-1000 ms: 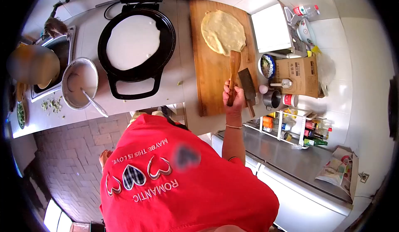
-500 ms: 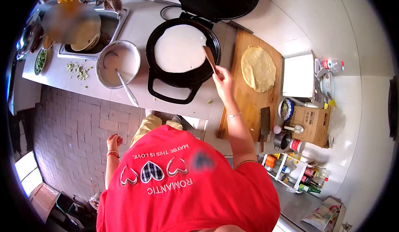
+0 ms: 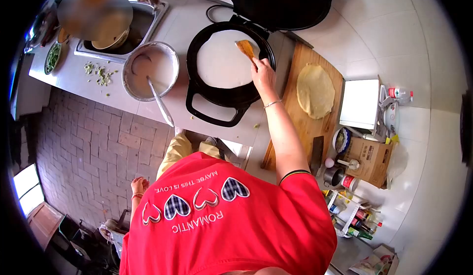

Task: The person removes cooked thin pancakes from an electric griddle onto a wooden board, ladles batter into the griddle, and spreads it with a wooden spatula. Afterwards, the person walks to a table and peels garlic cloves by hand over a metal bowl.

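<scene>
My right hand (image 3: 264,78) is closed round the handle of a wooden spatula (image 3: 244,47). The spatula's blade is over the upper right part of a round layer of white batter (image 3: 224,63) in a black electric griddle (image 3: 206,108), whose lid (image 3: 286,1) stands raised behind. Down by my side, above the floor, hangs my left hand (image 3: 140,184), fingers curled in with nothing visible in them. Left of the griddle, a metal bowl (image 3: 127,80) of pale batter has a ladle (image 3: 160,102) resting in it, its handle over the counter edge.
A cooked flatbread (image 3: 315,92) lies on a wooden cutting board (image 3: 290,112) at right, with a cleaver (image 3: 317,149) near its front edge. Chopped greens (image 3: 101,73) are scattered near the sink (image 3: 156,21). A dish of greens (image 3: 52,58) stands far left.
My right hand has moved the spatula from the batter's right edge inward over its upper part, the blade turning to show its face. The camera view has shifted slightly. My left hand still hangs down.
</scene>
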Demonstrator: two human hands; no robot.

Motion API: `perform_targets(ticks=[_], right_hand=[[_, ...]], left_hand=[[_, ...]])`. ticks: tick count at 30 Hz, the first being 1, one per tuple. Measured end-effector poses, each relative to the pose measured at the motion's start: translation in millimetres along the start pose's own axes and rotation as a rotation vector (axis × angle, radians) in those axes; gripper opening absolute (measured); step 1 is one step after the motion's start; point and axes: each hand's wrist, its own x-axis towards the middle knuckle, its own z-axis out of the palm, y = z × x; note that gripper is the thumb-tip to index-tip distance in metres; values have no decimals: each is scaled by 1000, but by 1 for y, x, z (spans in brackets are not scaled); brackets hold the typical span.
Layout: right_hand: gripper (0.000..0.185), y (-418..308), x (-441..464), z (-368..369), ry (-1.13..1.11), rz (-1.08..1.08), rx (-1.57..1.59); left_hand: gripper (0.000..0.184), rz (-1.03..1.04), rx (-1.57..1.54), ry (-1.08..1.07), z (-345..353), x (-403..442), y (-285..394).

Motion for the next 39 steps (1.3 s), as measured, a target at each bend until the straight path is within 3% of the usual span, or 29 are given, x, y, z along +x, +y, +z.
perform_targets(ticks=[9, 17, 25, 29, 33, 39], right_hand=[[27, 19, -81, -29, -10, 70, -28], [28, -6, -132, -53, -10, 157, 75], [24, -18, -27, -26, 32, -108, 103], [27, -15, 5, -6, -27, -123, 5], [28, -16, -1, -3, -71, -60, 9], [28, -18, -83, -24, -104, 1, 39]], left_hand=[[17, 54, 43, -146, 32, 37, 49], [18, 107, 130, -204, 73, 36, 86], [19, 60, 144, -144, 56, 32, 70], [19, 63, 118, -107, 40, 21, 60], [17, 30, 89, -102, 25, 22, 33], [16, -24, 89, -95, 29, 25, 14]])
